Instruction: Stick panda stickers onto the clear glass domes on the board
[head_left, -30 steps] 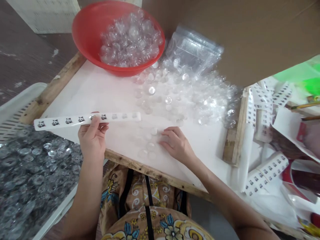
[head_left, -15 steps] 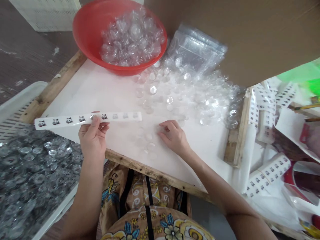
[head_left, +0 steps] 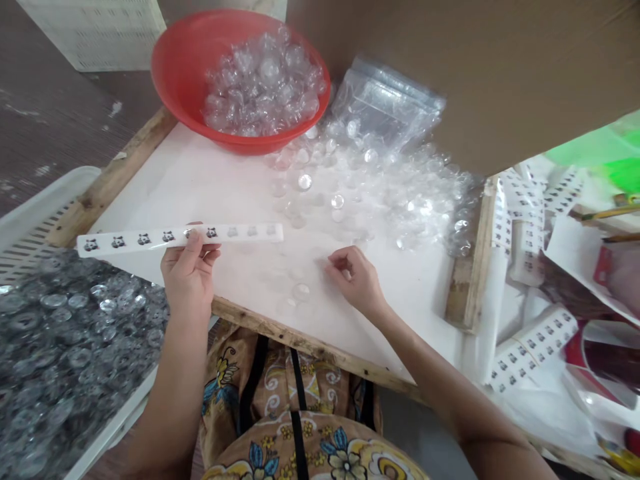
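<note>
My left hand [head_left: 190,273] is closed on a white strip of panda stickers [head_left: 145,239], thumb on top and fingers beneath. The strip lies level above the white board [head_left: 145,180]; its pandas look dark at the left and faded at the right. My right hand [head_left: 356,279] hovers over the board with thumb and forefinger brought together; whatever may be between them is too small to make out. Close to it on the board lie a few clear discs [head_left: 301,292]. A larger spread of clear plastic pieces [head_left: 410,193] covers the board's far right.
A red bowl [head_left: 175,87] heaped with clear pieces stands at the back, beside a clear zip bag [head_left: 385,100]. At left is a white basket [head_left: 45,207] of clear discs. Wooden edging [head_left: 470,287] frames the board. Rolled panda sticker sheets [head_left: 535,347] lie right, below brown cardboard [head_left: 500,73].
My right hand has moved slightly right, away from the loose discs. My left hand still holds the sticker strip in nearly the same place. The view has shifted a little.
</note>
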`<state>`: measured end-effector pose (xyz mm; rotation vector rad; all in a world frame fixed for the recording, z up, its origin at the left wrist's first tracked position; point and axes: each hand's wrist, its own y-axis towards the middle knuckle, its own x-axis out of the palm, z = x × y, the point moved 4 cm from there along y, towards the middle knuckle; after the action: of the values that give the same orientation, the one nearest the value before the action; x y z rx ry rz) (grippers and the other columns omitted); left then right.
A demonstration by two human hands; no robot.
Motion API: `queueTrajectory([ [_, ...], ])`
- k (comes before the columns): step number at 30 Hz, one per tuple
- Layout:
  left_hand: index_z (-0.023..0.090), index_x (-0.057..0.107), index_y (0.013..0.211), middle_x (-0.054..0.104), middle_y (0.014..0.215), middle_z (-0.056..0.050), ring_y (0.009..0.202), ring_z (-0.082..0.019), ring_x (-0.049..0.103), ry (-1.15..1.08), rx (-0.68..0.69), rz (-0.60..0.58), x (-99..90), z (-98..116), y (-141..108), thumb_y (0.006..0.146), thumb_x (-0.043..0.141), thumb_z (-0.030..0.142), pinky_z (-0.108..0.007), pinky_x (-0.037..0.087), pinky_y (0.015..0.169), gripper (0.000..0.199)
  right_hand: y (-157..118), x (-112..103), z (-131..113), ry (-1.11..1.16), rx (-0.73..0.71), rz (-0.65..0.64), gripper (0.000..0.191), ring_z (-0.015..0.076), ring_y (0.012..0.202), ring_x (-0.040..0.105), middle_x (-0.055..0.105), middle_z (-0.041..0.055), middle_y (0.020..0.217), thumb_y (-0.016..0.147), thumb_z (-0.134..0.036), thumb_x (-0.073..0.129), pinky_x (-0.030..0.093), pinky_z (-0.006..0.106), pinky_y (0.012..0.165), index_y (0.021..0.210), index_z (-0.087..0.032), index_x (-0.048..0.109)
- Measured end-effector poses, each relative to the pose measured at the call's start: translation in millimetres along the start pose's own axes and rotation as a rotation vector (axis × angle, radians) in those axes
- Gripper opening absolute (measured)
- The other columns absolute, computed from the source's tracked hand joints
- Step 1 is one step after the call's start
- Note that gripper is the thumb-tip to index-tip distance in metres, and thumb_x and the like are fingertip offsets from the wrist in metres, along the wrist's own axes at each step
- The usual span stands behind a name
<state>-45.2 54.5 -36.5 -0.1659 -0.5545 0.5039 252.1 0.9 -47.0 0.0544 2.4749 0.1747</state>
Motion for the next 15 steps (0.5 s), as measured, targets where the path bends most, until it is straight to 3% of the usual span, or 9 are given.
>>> queueTrajectory([
  [3, 0.017, 0.073, 0.083, 0.068, 0.068, 0.001, 0.055, -0.009, 0.064, 0.017, -0.008, -0.013, 0.5, 0, 0, 0.060, 0.089, 0.033, -0.019, 0.051, 0.052, 0.032, -2, -2, 7, 0.091, 0.123, -0.061, 0.011, 0.0151, 0.071, 0.061, 0.061, 0.0031, 0.082, 0.084, -0.028, 0.060, 0.052, 0.028, 0.061, 0.091, -0.021, 0.056],
  [6, 0.019, 0.072, 0.081, 0.067, 0.070, 0.002, 0.055, -0.009, 0.064, 0.037, -0.007, -0.015, 0.6, 0, 0, 0.060, 0.088, 0.034, -0.018, 0.051, 0.052, 0.030, -4, -6, 4, 0.015, 0.124, -0.149, 0.009, 0.0147, 0.070, 0.061, 0.062, 0.0046, 0.086, 0.084, -0.028, 0.061, 0.053, 0.028, 0.060, 0.089, -0.020, 0.060],
  [8, 0.020, 0.072, 0.081, 0.067, 0.071, 0.002, 0.055, -0.009, 0.064, 0.048, -0.011, -0.015, 0.7, 0, 0, 0.061, 0.087, 0.034, -0.018, 0.051, 0.052, 0.029, -3, -8, 0, -0.057, 0.094, -0.170, 0.010, 0.0142, 0.068, 0.061, 0.061, 0.0053, 0.090, 0.085, -0.028, 0.062, 0.053, 0.028, 0.059, 0.090, -0.020, 0.062],
  [11, 0.021, 0.072, 0.082, 0.067, 0.071, 0.002, 0.055, -0.009, 0.063, 0.061, -0.018, -0.015, 1.2, 0, 0, 0.063, 0.086, 0.034, -0.018, 0.051, 0.052, 0.026, 2, -10, -8, -0.141, 0.024, -0.103, 0.016, 0.0154, 0.069, 0.061, 0.060, 0.0071, 0.098, 0.087, -0.031, 0.063, 0.054, 0.031, 0.060, 0.100, -0.022, 0.062],
  [15, 0.022, 0.073, 0.080, 0.068, 0.071, 0.001, 0.055, -0.008, 0.062, 0.068, -0.010, -0.001, 1.7, 1, -1, 0.064, 0.085, 0.033, -0.018, 0.050, 0.052, 0.024, 15, 4, -17, -0.244, -0.181, -0.124, 0.025, 0.0252, 0.095, 0.061, 0.058, 0.0124, 0.109, 0.090, -0.027, 0.059, 0.055, 0.041, 0.079, 0.116, -0.022, 0.060],
])
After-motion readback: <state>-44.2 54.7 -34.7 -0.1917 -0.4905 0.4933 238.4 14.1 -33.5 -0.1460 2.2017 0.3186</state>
